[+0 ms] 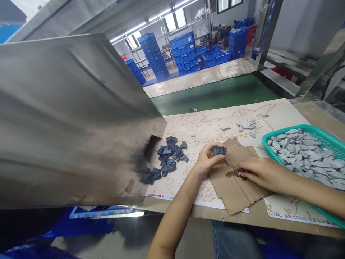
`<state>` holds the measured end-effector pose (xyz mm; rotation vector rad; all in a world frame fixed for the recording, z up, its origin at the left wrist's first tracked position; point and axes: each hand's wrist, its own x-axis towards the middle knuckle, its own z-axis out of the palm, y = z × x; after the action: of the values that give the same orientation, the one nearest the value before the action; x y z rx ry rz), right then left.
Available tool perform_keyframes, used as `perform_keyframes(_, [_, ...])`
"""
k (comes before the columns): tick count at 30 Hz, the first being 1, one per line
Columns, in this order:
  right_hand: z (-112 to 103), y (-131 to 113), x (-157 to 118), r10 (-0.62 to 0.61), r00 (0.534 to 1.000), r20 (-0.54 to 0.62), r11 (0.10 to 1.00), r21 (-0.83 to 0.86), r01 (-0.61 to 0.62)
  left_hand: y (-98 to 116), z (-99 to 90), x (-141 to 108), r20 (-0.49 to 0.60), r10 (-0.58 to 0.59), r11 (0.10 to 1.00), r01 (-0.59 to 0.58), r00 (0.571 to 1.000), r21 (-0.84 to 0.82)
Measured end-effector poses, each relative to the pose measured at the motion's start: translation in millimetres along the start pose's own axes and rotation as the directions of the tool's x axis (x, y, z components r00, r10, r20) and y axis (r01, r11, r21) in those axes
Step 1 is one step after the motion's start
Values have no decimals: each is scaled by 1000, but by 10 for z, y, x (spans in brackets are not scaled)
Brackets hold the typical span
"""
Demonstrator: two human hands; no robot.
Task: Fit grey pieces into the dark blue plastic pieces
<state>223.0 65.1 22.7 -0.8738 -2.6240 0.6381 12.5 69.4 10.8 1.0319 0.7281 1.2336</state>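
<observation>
Left hand (211, 156) grips smooth, blocky dark part (220, 151).

Bright strip lights (147, 23) and daylit windows (175, 19) light the room from behind. Soft glare streaks the metal panel (81, 108), its lower edge dark, and wide-angle distortion tilts and stretches the edges.

At the left of my view I see a large, bent sheet-metal panel (67, 118) of dull silver. Across the upper middle I make out a flat green conveyor belt (229, 90), and beyond it stacked blue plastic crates (182, 50). A red plastic crate (252, 33) sits toward the upper right; long white ceiling lights (160, 14) glow near the top, by bright rectangular windows (175, 19).
</observation>
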Motion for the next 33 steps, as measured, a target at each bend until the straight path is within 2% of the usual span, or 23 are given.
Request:
perform_keyframes(2, [-92, -55, 30, 8, 998, 65, 1000, 3, -9, -4, -4, -2, 23, -10, 1000, 10, 1000, -6])
perform_keyframes(4, [-222, -116, 67, -18, 997, 79, 999, 43, 14, -14, -11, 2, 38, -2, 1000, 2, 999, -1])
perform_keyframes(6, [-359, -173, 107, -54, 998, -15, 993, 105, 55, -25, -16, 7, 36, 35, 999, -35, 999, 10])
perform_keyframes(8, [-474, -226, 143, -40, 985, -168, 986, 156, 67, -34, -14, 9, 26, 67, 998, -67, 997, 17])
perform_keyframes(11, [-556, -303, 186, 71, 925, -374, 973, 231, 19, -39, 1, 1, 10, 65, 997, -66, 998, 38])
perform_keyframes(13, [-546, -346, 207, 153, 890, -430, 954, 300, -19, -42, 15, -5, -7, 58, 997, -57, 998, 60])
perform_keyframes(16, [-489, -383, 223, 208, 890, -405, 927, 371, -48, -54, 33, -4, -7, 54, 995, -54, 998, 82])
perform_keyframes(19, [-443, -383, 216, 206, 898, -389, 922, 384, -45, -72, 42, 2, 27, 57, 995, -59, 998, 77])
perform_keyframes(26, [-431, -342, 189, 127, 877, -463, 959, 284, 12, -84, 34, -3, 54, 70, 996, -73, 996, 56])
perform_keyframes(33, [-425, -340, 195, 115, 886, -450, 972, 236, -6, -62, 33, -2, 64, 58, 996, -63, 996, 70])
